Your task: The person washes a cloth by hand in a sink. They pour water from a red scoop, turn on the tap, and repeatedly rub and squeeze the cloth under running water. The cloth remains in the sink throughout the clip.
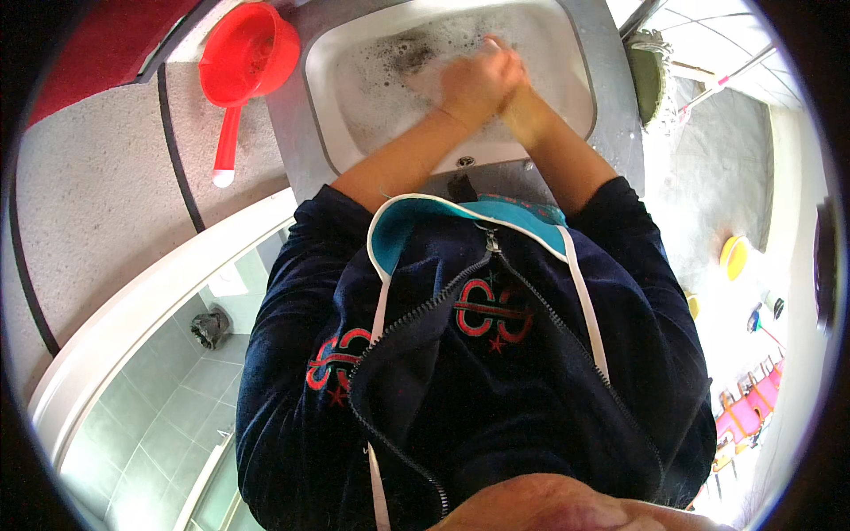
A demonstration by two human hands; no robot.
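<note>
Both my hands are pressed together over a white rectangular sink (319,99) that holds cloudy, sudsy water (372,109). My left hand (466,83) has its fingers curled and is blurred by motion. Against it lies my right hand (512,70), partly overlapped. A pale blurred patch beside the left hand may be cloth or foam; I cannot tell which. Whatever may be between the palms is hidden. Just left of the hands, a dark patch (415,56) shows through bubbles, too unclear to name. An overflow hole (466,161) sits in the sink's near wall.
A grey counter (621,133) surrounds the sink. To its left is a red plastic dipper (249,56) with a long handle. A green, string-edged object (647,86) hangs at the right edge. Farther right, a yellow basin (734,257) and a pink-handled pole (724,81) are visible.
</note>
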